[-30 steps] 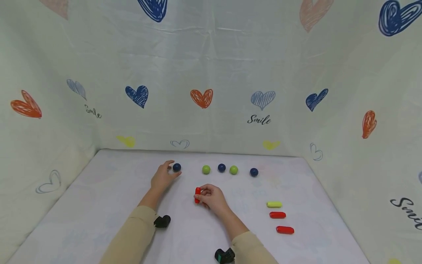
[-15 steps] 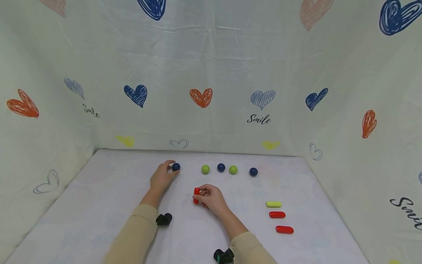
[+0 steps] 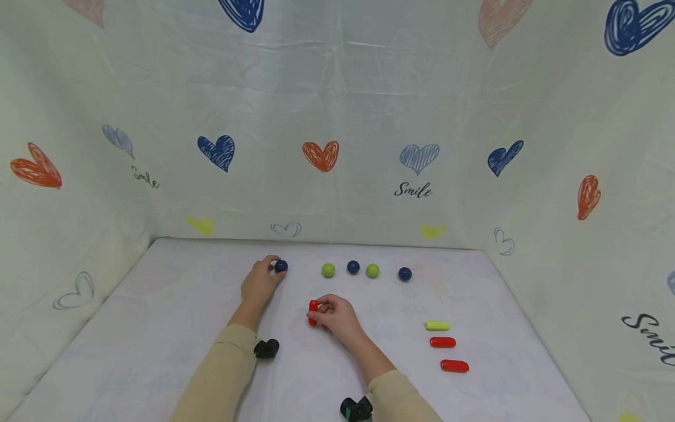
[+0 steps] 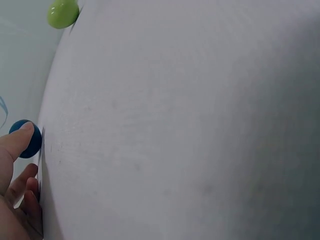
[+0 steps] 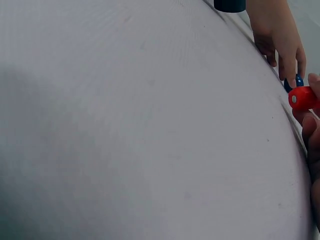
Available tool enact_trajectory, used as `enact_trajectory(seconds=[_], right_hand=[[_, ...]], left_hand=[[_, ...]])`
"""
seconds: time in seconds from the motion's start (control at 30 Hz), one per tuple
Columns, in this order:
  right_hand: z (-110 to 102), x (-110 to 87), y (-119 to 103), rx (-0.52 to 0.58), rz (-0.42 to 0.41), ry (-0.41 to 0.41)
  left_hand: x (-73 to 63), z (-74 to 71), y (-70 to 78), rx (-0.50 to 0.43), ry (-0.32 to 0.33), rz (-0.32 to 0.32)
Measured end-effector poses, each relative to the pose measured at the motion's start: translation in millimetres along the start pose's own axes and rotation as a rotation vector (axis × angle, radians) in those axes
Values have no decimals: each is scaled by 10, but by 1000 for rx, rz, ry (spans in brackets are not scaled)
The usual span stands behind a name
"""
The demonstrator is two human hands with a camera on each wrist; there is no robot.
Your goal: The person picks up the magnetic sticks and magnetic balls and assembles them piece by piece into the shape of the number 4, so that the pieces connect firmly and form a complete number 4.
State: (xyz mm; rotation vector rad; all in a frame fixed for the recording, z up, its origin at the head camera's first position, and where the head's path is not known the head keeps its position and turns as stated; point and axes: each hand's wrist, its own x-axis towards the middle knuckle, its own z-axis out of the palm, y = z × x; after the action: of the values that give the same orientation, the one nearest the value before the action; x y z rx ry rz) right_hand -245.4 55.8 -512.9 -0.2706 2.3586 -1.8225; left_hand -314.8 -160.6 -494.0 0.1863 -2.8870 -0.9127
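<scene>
At the back left of the table, my left hand (image 3: 259,283) pinches a glossy dark blue ball (image 3: 281,266) between thumb and fingers. The thumb lies over the near side of that blue ball (image 4: 34,145) in the left wrist view. Closer to me and further right, my right hand (image 3: 338,318) holds a short red rod (image 3: 313,313) roughly upright between thumb and fingertips. A small silvery disc shows in the end of the red rod (image 5: 301,98) in the right wrist view. The two held things are apart.
A back row holds green balls (image 3: 329,270) and blue balls (image 3: 405,274). On the right lie a yellow-green rod (image 3: 437,326) and two red rods (image 3: 443,342). A heart-printed curtain (image 3: 337,199) rises behind the white table (image 3: 174,305).
My left thumb and fingers have closed in on the blue ball. The red rod stays in my right hand, almost still. The whole view has shifted slightly.
</scene>
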Motion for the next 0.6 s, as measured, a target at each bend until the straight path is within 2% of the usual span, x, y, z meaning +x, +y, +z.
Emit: enact_trajectory(seconds=[0.2, 0.47, 0.6], right_hand=[[28, -3, -10, -78, -20, 8], [40, 7, -14, -106, -20, 45], [38, 9, -22, -111, -14, 51]], left_hand=[[-6, -9, -16, -58, 10, -14], [-14, -46, -24, -122, 19, -14], [-23, -62, -25, -169, 3, -38]])
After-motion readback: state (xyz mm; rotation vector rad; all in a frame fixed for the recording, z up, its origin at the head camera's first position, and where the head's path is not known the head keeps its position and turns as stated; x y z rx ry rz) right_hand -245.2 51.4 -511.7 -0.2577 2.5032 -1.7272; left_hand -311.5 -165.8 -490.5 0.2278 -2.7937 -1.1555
